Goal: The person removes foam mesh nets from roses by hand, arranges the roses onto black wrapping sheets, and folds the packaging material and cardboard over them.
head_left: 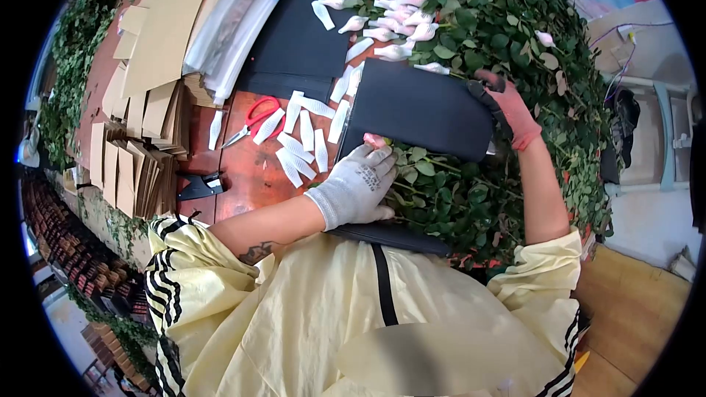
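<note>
My left hand (358,184), in a pale grey knit glove, lies over a bunch of roses; its fingers are stretched out and its thumb is apart. A pink rose head (375,140) shows just beyond the fingertips. The leafy stems (441,187) run off to the right, over a black wrapping sheet whose lower edge shows near my waist. My right hand (509,109), in a pink and black glove, is closed on the right end of the raised black sheet (423,106). This part of the sheet is folded over above the stems and hides what lies under it.
Red-handled scissors (262,116) lie among several white mesh sleeves (296,145) on the red-brown table (239,187). Folded cardboard pieces (136,169) and clear plastic wrap (235,22) are at left. Several sleeved roses (404,11) with dense foliage (500,22) fill the back right.
</note>
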`<state>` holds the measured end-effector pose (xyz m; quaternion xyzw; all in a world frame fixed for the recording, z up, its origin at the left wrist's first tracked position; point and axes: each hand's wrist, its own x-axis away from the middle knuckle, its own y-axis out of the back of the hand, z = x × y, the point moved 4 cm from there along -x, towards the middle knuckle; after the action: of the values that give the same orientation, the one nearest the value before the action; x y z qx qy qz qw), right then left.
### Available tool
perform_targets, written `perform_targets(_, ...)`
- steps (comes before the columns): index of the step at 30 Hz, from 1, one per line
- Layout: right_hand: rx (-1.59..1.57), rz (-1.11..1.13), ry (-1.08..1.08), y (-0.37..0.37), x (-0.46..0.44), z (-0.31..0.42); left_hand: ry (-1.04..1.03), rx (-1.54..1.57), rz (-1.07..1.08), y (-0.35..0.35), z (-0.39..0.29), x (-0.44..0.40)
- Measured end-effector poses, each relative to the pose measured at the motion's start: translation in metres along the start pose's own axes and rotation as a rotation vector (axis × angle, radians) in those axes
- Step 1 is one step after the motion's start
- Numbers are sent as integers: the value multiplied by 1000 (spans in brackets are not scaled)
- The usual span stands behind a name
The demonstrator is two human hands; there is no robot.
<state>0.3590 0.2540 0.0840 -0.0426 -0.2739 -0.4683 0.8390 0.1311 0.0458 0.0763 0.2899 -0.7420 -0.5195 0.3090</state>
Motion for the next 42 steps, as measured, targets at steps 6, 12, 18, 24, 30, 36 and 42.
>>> perform_targets(6, -275, -318, 672, -41, 115, 89, 189, 568, -220, 43, 21, 42)
perform_targets(12, -87, 1118, 764, 6, 172, 32, 190, 349, -732, 62, 18, 93)
perform_targets(18, -313, 640, 275, -115, 125, 60, -265, 564, -206, 10, 4, 84)
perform_targets(24, 1348, 391, 690, -235, 79, -45, -120, 697, 121, 1, 4, 84)
perform_targets(30, 1431, 312, 659, -249, 73, -51, 344, 1408, -20, 28, 54, 166)
perform_targets(36, 1423, 158, 842, -244, 63, -67, 1114, -176, -1039, 65, 149, 312)
perform_targets(42, 1372, 220, 734, -241, 69, -67, 1630, -31, -52, 89, 178, 377)
